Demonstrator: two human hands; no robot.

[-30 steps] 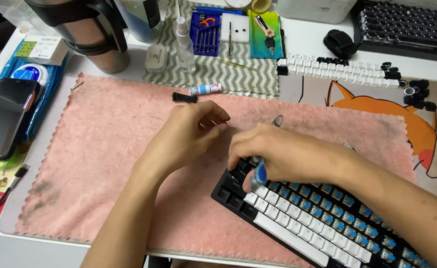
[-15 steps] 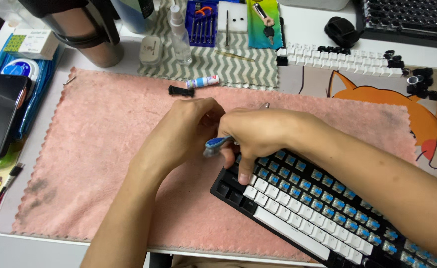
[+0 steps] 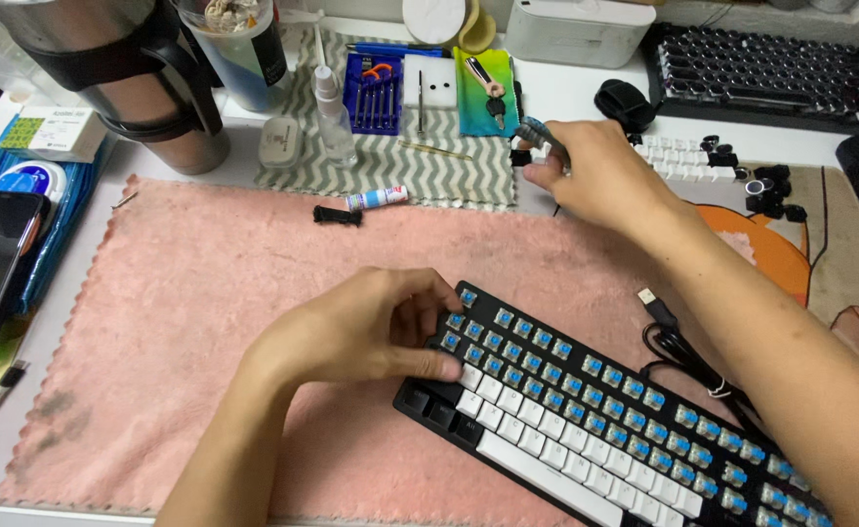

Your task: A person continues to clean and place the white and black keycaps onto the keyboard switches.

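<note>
- Right hand [image 3: 600, 176] pinches a small wire keycap puller [image 3: 537, 132], fingers closed on it, raised over the row of loose white keycaps [image 3: 678, 156] at the mat's far edge.
- Left hand [image 3: 371, 327] rests on the mechanical keyboard [image 3: 586, 410]'s near corner, fingers curled, pressing rather than gripping.
- Judgement: bracing that corner firmly keeps the board from sliding on the cloth.
- Exposed blue switches [image 3: 547, 356] are square and hard; remaining caps smooth plastic.
- Pink towel [image 3: 185, 312] beneath is fuzzy, scallop-edged.
</note>
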